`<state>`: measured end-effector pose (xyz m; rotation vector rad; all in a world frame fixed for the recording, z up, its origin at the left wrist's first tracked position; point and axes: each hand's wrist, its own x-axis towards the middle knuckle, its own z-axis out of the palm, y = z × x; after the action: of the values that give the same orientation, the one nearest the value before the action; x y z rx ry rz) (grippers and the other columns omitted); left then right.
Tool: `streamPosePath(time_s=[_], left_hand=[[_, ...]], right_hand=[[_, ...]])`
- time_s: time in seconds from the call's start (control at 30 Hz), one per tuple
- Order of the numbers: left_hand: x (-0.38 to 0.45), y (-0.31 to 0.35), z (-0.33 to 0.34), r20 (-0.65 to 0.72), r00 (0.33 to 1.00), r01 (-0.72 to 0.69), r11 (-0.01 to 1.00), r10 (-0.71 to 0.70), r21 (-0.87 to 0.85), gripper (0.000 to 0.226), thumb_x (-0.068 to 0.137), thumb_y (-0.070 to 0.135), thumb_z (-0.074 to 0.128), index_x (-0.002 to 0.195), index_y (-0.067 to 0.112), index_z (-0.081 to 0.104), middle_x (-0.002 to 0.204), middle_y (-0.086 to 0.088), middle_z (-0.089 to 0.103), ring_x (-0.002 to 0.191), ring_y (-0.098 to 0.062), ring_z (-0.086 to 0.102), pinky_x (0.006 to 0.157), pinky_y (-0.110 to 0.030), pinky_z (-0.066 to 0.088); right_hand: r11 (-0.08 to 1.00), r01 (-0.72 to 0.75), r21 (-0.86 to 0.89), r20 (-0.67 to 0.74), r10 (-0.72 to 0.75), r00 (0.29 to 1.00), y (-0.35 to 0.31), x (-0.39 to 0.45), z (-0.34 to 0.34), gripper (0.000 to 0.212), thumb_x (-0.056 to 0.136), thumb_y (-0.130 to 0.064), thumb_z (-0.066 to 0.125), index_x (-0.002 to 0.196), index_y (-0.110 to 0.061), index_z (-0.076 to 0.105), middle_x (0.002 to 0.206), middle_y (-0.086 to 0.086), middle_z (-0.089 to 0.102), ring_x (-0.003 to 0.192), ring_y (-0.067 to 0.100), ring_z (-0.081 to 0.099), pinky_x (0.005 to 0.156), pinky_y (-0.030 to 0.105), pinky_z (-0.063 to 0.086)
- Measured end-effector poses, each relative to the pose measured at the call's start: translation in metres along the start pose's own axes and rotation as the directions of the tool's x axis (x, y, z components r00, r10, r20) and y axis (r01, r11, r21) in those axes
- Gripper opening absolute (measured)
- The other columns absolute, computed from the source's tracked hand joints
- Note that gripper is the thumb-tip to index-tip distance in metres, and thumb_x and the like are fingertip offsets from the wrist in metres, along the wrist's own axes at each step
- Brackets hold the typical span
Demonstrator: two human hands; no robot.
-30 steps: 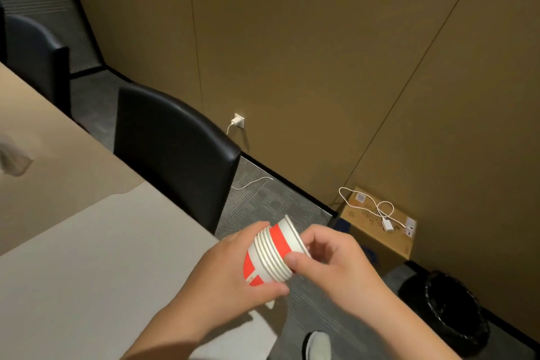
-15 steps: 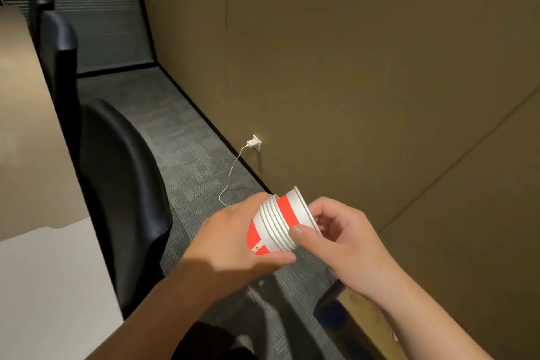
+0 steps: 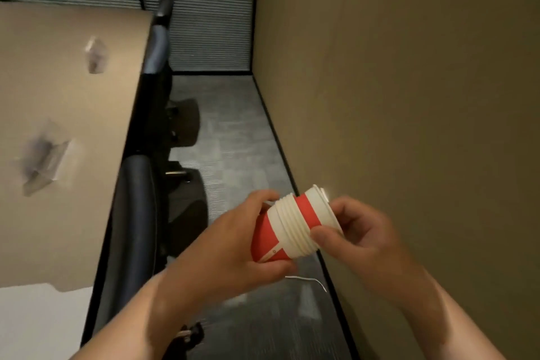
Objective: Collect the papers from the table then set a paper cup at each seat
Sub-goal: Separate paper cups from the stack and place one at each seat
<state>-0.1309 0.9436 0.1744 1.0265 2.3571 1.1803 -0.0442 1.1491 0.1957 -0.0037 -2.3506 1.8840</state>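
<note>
My left hand [image 3: 222,245] was wrapped around the base of the stack of cups [image 3: 287,228], fingers curled shut on it, holding it on its side in the air. My right hand [image 3: 355,235] pinched the rim of the outermost cup, thumb and fingers closed on its edge. The grip matched the moment before; what changed was my view, which had swung left. The table [image 3: 67,126] now stretched well ahead to the left of my left hand, with blurred clear objects on it. The chairs [image 3: 137,213] stood in a row just left of that hand, and the wall [image 3: 409,96] ran close beside my right hand.
</note>
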Motion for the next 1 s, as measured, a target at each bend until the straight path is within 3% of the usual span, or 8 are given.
streamPosePath(time_s=[0.13, 0.3, 0.5, 0.67, 0.77, 0.83, 0.9, 1.0], left_hand=[[0.042, -0.037, -0.041, -0.19, 0.979, 0.082, 0.996, -0.073, 0.037, 0.078, 0.064, 0.061, 0.081, 0.131, 0.052, 0.042, 0.114, 0.027, 0.06, 0.102, 0.004, 0.064, 0.08, -0.024, 0.06], [0.087, -0.088, -0.091, -0.477, 0.865, 0.23, 0.968, -0.156, 0.1, 0.081, 0.067, 0.068, 0.075, 0.139, 0.052, 0.041, 0.123, 0.023, 0.061, 0.11, 0.001, 0.062, 0.089, -0.031, 0.055], [0.083, -0.137, -0.147, -0.728, 0.574, 0.469, 0.879, -0.374, -0.082, 0.081, 0.068, 0.062, 0.08, 0.14, 0.05, 0.044, 0.128, 0.023, 0.063, 0.113, 0.001, 0.063, 0.094, -0.033, 0.054], [0.054, -0.188, -0.17, -0.81, 0.259, 0.568, 0.761, -0.526, -0.313, 0.075, 0.067, 0.056, 0.082, 0.134, 0.054, 0.048, 0.12, 0.029, 0.065, 0.104, 0.004, 0.065, 0.086, -0.022, 0.053], [0.029, -0.233, -0.175, -0.79, 0.063, 0.555, 0.679, -0.61, -0.48, 0.07, 0.061, 0.06, 0.081, 0.125, 0.056, 0.051, 0.112, 0.028, 0.066, 0.097, 0.003, 0.066, 0.08, -0.021, 0.055], [0.01, -0.255, -0.173, -0.741, -0.049, 0.533, 0.61, -0.67, -0.587, 0.068, 0.058, 0.062, 0.082, 0.118, 0.053, 0.052, 0.107, 0.022, 0.067, 0.093, 0.003, 0.066, 0.077, -0.026, 0.058], [-0.006, -0.271, -0.174, -0.694, -0.146, 0.481, 0.563, -0.705, -0.673, 0.065, 0.057, 0.063, 0.083, 0.113, 0.057, 0.051, 0.107, 0.023, 0.066, 0.094, 0.003, 0.065, 0.074, -0.028, 0.058], [-0.018, -0.269, -0.172, -0.637, -0.24, 0.404, 0.521, -0.733, -0.752, 0.065, 0.056, 0.062, 0.082, 0.113, 0.058, 0.052, 0.109, 0.028, 0.064, 0.097, 0.0, 0.066, 0.073, -0.027, 0.058]], right_hand=[[0.998, 0.028, 0.049, 0.179, -0.036, 0.983, 0.025, 0.11, 0.001, 0.016, 0.074, -0.029, 0.077, 0.087, -0.022, 0.07, 0.08, 0.001, 0.073, 0.071, 0.008, 0.067, 0.065, 0.021, 0.053], [0.989, 0.127, 0.079, 0.435, -0.149, 0.888, 0.046, 0.264, 0.03, 0.008, 0.074, -0.022, 0.078, 0.078, -0.022, 0.071, 0.072, -0.004, 0.071, 0.065, 0.004, 0.065, 0.06, 0.015, 0.05], [0.95, 0.281, 0.132, 0.741, -0.283, 0.609, 0.023, 0.404, 0.12, 0.01, 0.081, -0.034, 0.069, 0.084, -0.024, 0.071, 0.08, 0.001, 0.07, 0.075, 0.017, 0.068, 0.066, 0.033, 0.058], [0.915, 0.362, 0.177, 0.79, -0.352, 0.502, 0.02, 0.487, 0.221, 0.006, 0.089, -0.028, 0.065, 0.088, -0.027, 0.071, 0.083, -0.011, 0.071, 0.078, 0.004, 0.065, 0.072, 0.017, 0.05], [0.791, 0.589, 0.167, 0.836, -0.43, 0.342, 0.033, 0.522, 0.296, 0.01, 0.089, -0.023, 0.068, 0.086, -0.031, 0.071, 0.087, -0.013, 0.069, 0.09, 0.009, 0.062, 0.083, 0.023, 0.048], [0.66, 0.736, 0.155, 0.878, -0.433, 0.203, 0.049, 0.534, 0.341, 0.005, 0.089, -0.021, 0.07, 0.09, -0.024, 0.073, 0.092, -0.009, 0.069, 0.096, 0.016, 0.059, 0.089, 0.036, 0.047], [0.554, 0.816, 0.166, 0.929, -0.364, 0.058, 0.066, 0.538, 0.384, 0.011, 0.089, -0.026, 0.068, 0.097, -0.021, 0.075, 0.101, -0.003, 0.068, 0.104, 0.022, 0.055, 0.091, 0.043, 0.045], [0.362, 0.89, 0.276, 0.928, -0.341, -0.149, 0.086, 0.529, 0.425, 0.019, 0.09, -0.033, 0.064, 0.103, -0.025, 0.075, 0.107, -0.002, 0.066, 0.112, 0.026, 0.053, 0.091, 0.04, 0.041]])
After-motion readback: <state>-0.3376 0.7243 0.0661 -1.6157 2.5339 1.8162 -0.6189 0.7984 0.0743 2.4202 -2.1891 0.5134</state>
